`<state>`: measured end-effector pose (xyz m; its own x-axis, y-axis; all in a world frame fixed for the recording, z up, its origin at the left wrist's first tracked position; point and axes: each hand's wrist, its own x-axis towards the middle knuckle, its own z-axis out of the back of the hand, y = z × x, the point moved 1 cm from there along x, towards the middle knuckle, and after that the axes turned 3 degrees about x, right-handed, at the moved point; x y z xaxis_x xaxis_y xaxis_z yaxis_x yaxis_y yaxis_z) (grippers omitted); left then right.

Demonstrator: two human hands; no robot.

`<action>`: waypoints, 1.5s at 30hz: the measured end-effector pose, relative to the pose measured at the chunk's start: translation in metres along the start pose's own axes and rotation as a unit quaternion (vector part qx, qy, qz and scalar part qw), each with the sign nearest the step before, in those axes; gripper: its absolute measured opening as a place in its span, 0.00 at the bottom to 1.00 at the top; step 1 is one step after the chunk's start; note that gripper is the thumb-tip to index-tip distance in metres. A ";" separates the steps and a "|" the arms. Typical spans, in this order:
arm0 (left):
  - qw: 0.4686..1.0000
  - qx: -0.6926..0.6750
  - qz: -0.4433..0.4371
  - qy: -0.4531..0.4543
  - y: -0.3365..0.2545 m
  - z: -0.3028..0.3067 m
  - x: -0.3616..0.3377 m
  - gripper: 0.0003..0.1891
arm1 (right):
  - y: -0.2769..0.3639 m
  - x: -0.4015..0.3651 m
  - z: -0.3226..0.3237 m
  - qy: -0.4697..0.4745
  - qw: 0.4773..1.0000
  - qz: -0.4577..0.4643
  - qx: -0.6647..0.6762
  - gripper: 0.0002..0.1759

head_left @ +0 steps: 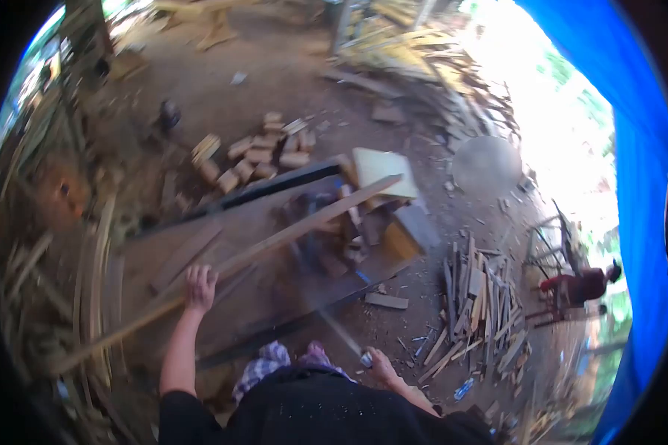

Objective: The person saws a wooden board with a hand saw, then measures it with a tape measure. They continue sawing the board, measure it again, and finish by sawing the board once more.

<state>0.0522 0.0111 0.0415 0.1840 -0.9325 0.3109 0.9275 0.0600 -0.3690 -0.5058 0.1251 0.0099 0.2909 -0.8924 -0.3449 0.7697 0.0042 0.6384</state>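
A long wooden strip (297,233) lies slantwise over the workbench (263,300), its left end reaching past the bench edge. My left hand (200,285) is closed over this strip near its middle-left part. Low and to the right, my right hand (381,367) grips what looks like a tape measure (366,360), blurred by motion. A pale, narrow blade or tape (340,331) stretches from it towards the front edge of the bench. Another flat board (185,257) rests on the bench beyond my left hand.
Cut wood blocks (258,156) are heaped behind the bench. Offcuts (479,297) pile up on the floor at right, with more scrap wood (423,55) at the back. A pale yellow board (386,172) covers the bench's far end. A person (583,285) sits at far right near a blue tarp (638,185).
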 end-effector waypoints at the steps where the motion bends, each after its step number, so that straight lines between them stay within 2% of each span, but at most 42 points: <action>1: 1.000 0.008 -0.001 -0.007 0.000 0.006 -0.001 0.11 | 0.002 0.001 0.001 0.037 0.999 0.007 -0.003 0.28; 3: 1.000 0.019 0.007 -0.003 0.006 0.016 -0.011 0.10 | 0.006 0.002 0.000 0.000 0.999 -0.033 -0.006 0.29; 11: 0.994 0.082 0.073 -0.002 0.029 0.024 -0.022 0.12 | 0.019 0.002 -0.002 0.004 1.000 -0.015 -0.011 0.28; 13: 0.995 0.060 0.074 -0.025 0.032 0.023 -0.021 0.14 | 0.023 0.004 0.001 0.014 1.000 -0.017 -0.005 0.28; 16: 0.996 0.071 0.050 -0.004 0.030 0.024 -0.024 0.17 | 0.023 0.006 0.004 0.032 0.999 -0.015 -0.003 0.28; 18: 0.997 0.058 0.045 -0.015 0.027 0.026 -0.027 0.18 | 0.015 0.010 0.004 0.018 1.000 -0.021 0.006 0.28; 19: 0.997 0.047 0.046 -0.038 0.029 0.020 -0.030 0.18 | 0.007 0.012 0.003 0.046 0.999 0.003 0.003 0.28; 21: 0.996 0.073 0.025 -0.053 0.038 0.016 -0.037 0.20 | -0.016 0.017 0.001 0.010 1.000 -0.007 0.013 0.27; 23: 0.996 0.066 0.054 -0.012 0.038 0.028 -0.042 0.21 | -0.033 0.027 -0.002 0.036 0.999 0.013 0.008 0.27; 25: 0.994 0.087 0.065 -0.024 0.048 0.029 -0.054 0.21 | -0.040 0.033 -0.001 0.030 0.999 0.009 0.003 0.28; 27: 0.992 0.102 0.068 -0.034 0.049 0.031 -0.055 0.21 | -0.040 0.033 0.002 0.044 0.997 -0.057 0.017 0.27; 30: 0.987 0.122 0.106 -0.012 0.060 0.044 -0.067 0.20 | -0.024 0.036 -0.001 0.019 0.995 -0.069 0.071 0.27; 37: 0.986 0.120 0.110 -0.046 0.068 0.064 -0.076 0.20 | -0.024 0.030 0.000 0.063 0.997 0.023 0.036 0.26; 40: 0.986 0.112 0.075 -0.093 0.078 0.057 -0.079 0.18 | -0.022 0.029 -0.001 0.027 0.999 0.006 0.026 0.25; 41: 0.989 0.097 0.106 -0.043 0.079 0.060 -0.078 0.17 | -0.017 0.030 0.000 0.004 1.000 -0.010 0.023 0.25; 43: 0.983 0.131 0.119 -0.044 0.084 0.066 -0.084 0.18 | -0.001 0.019 0.009 0.017 1.000 -0.002 0.002 0.23; 44: 0.983 0.123 0.131 -0.031 0.083 0.078 -0.085 0.18 | 0.007 0.014 0.011 -0.010 1.000 -0.026 0.007 0.23; 45: 0.982 0.111 0.150 -0.008 0.083 0.089 -0.087 0.18 | 0.015 0.012 0.011 -0.020 1.000 -0.011 0.003 0.23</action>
<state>0.1421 0.1284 0.0615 0.4630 -0.8557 0.2311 0.8787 0.4089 -0.2462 -0.4970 0.1097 0.0227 0.2514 -0.9094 -0.3313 0.7722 -0.0179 0.6351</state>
